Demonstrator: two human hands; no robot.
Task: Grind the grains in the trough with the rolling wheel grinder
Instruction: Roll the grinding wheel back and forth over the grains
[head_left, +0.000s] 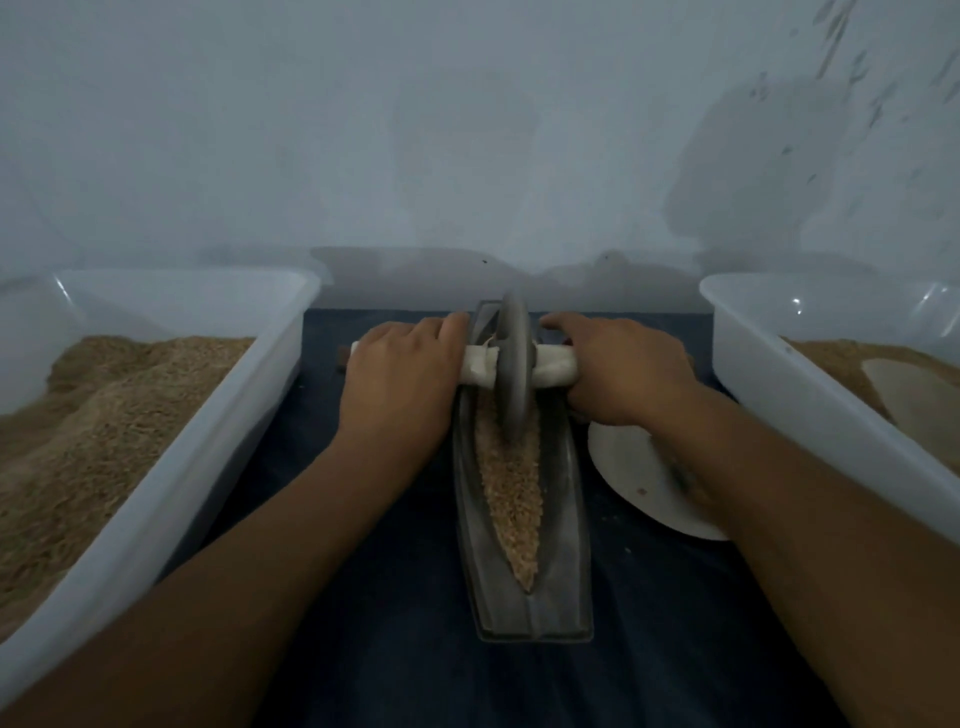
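**Wheel at the far end of the trough, both hands on the axle**

Wheel standing upright in the trough, near its far end, edge down in the groove. Grains lying in a long tapering strip along the groove, from under the wheel to the near tip. Trough set lengthwise on the dark cloth, midway between the two tubs, probably so a push straight away and a pull straight back keep the wheel in its channel.

Left hand curled over the white-wrapped axle on one side of the wheel, right hand clamped on it on the other. Each grip closed round its end, knuckles up, close in to the disc. Even hold on both sides, likely to keep the wheel from tipping and to press down equally.

Left tub at the left edge, heaped with brown grain. Right tub at the right edge, also holding grain, with a pale scoop-like piece in it. White plate just right of the trough, partly under the right forearm.

Most grains toward the near end looking coarse, so grinding judged well short of done.
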